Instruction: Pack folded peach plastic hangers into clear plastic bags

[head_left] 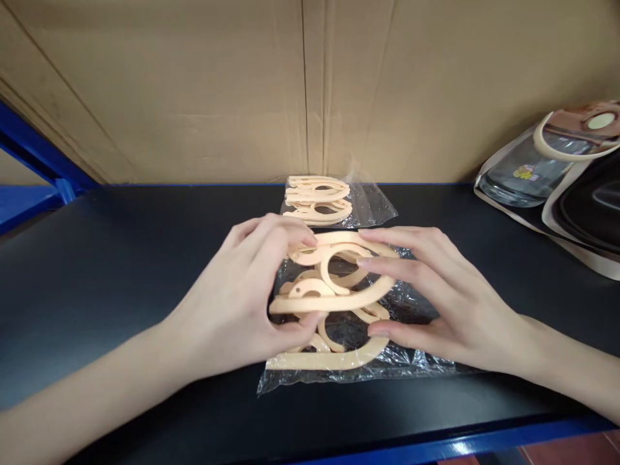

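Note:
A beige folded travel hanger [358, 298] with a round hook is held just over a clear plastic bag [411, 361]. My left hand [247, 290] is closed on the hanger's left ends, thumb below and fingers above. Around its curved right end is my right hand [436, 297], with two fingertips on the hanger and the thumb low by the bag; whether the thumb touches the hanger I cannot tell. Beneath it, more beige hangers [334, 359] lie in or on the bag, partly hidden by the held one and my hands.
Behind my hands, a second clear bag [371, 203] carries several folded beige hangers [317, 200]. A clear bottle [523, 168] with a strap lies at the right beside a dark object [591, 200]. Cardboard [217, 90] backs the black shelf [97, 278], which has blue edges.

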Available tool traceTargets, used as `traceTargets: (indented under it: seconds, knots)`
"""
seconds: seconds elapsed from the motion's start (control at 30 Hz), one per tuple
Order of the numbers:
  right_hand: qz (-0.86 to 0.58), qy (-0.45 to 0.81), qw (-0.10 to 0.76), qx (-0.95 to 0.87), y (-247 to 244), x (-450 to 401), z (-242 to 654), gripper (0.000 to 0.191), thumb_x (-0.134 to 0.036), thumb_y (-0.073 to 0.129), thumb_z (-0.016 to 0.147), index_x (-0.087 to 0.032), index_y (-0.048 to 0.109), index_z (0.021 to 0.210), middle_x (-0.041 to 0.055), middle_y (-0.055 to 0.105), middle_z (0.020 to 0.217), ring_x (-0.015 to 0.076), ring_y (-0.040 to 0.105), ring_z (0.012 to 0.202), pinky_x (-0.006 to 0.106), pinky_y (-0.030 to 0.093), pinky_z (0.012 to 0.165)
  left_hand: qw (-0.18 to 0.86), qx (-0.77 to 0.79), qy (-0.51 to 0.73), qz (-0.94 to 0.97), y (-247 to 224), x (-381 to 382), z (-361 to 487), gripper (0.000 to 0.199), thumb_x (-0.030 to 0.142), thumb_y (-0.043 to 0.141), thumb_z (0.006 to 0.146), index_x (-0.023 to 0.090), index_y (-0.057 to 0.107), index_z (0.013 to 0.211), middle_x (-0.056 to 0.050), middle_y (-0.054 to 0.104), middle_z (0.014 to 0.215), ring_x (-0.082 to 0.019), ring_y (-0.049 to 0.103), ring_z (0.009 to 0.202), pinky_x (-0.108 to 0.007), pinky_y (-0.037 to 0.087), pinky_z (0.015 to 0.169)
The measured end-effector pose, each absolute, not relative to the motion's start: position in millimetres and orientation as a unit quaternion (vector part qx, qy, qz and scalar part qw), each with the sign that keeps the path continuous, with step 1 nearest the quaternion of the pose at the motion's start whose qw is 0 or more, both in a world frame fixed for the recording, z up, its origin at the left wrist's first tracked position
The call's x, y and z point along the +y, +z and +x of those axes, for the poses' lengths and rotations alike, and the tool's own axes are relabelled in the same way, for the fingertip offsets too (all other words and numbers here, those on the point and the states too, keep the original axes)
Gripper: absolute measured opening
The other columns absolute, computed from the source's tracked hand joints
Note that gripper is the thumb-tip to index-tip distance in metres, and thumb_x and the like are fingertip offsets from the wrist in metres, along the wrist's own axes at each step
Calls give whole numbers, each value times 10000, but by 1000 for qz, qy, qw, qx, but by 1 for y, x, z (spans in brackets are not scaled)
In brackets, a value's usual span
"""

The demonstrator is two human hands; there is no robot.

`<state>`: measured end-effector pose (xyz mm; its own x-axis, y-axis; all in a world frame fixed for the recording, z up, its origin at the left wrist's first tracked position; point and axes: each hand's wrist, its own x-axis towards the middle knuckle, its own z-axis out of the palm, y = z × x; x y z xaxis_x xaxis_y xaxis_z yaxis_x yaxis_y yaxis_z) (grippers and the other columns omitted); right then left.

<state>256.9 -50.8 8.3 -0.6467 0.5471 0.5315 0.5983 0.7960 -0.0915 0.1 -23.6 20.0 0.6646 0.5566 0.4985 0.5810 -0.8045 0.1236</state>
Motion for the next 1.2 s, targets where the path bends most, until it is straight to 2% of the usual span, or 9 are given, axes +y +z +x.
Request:
traceTargets:
  seconds: [0.23, 0.4, 0.5, 0.6, 0.7, 0.8, 0.83, 1.0, 1.2]
  knots:
    - [-290, -63, 278, -914, 9, -61, 252, 528, -397, 670, 879, -164, 479, 1314, 172, 510, 1407, 261, 468, 1308, 439, 433, 1004, 91, -256, -295, -916, 8, -39, 10, 433, 310, 649, 798, 142, 470, 1154, -117, 617, 1153, -244, 562, 1160, -448, 341, 1094]
    - [-273, -85, 274, -918, 5, -63, 248, 490, -303, 663, 880, -153, 479, 1309, 179, 553, 1351, 270, 489, 1285, 432, 464, 946, 120, -230, -303, -917, 2, -41, 13, 366, 327, 635, 848, 130, 496, 1123, -122, 669, 1105, -257, 613, 1120, -458, 381, 1048]
    - [-272, -121, 278, -913, 1, -62, 246, 505, -250, 666, 843, -138, 487, 1302, 185, 592, 1297, 296, 547, 1208, 433, 493, 881, 117, -227, -297, -920, 0, -40, 14, 409, 346, 641, 866, 123, 486, 1172, -131, 671, 1138, -263, 618, 1128, -456, 388, 1046]
    - [-274, -173, 276, -905, 1, -58, 247, 545, -241, 674, 795, -151, 489, 1300, 174, 621, 1261, 316, 593, 1130, 435, 510, 813, 69, -251, -285, -923, -1, -37, 13, 585, 402, 649, 874, 116, 406, 1323, -144, 614, 1280, -264, 564, 1220, -429, 396, 1072]
    - [-314, -169, 276, -893, 9, -47, 258, 557, -282, 667, 790, -184, 479, 1305, 157, 626, 1273, 319, 605, 1106, 459, 511, 825, -22, -293, -269, -917, 0, -29, 7, 774, 482, 647, 867, 156, 277, 1464, -136, 478, 1456, -279, 461, 1333, -409, 414, 1091]
    - [-413, -136, 245, -867, 24, -32, 282, 594, -312, 656, 800, -206, 450, 1347, 156, 620, 1285, 337, 587, 1119, 499, 489, 906, -96, -319, -243, -911, 1, -16, -4, 730, 516, 582, 907, 233, 259, 1497, -91, 386, 1538, -279, 387, 1396, -432, 367, 1145]
    - [-431, -131, 237, -861, 28, -27, 292, 638, -354, 669, 782, -197, 450, 1361, 153, 629, 1262, 338, 605, 1075, 494, 499, 888, -113, -326, -233, -909, 1, -12, -8, 704, 523, 558, 919, 247, 267, 1498, -82, 366, 1553, -281, 366, 1412, -446, 344, 1163]
    - [-527, -64, 112, -840, 43, -12, 337, 676, -454, 677, 800, -234, 442, 1395, 112, 638, 1242, 288, 636, 1067, 399, 513, 874, -156, -318, -158, -922, -6, 3, -22, 773, 544, 559, 913, 249, 211, 1536, -93, 271, 1607, -306, 270, 1466, -497, 294, 1188]
    - [-489, 24, 61, -870, 42, -22, 350, 576, -487, 661, 807, -330, 500, 1337, 48, 665, 1250, 261, 693, 994, 351, 590, 769, -175, -278, -125, -936, -12, 4, -23, 874, 607, 593, 869, 271, 161, 1550, -89, 206, 1629, -313, 168, 1497, -540, 245, 1198]
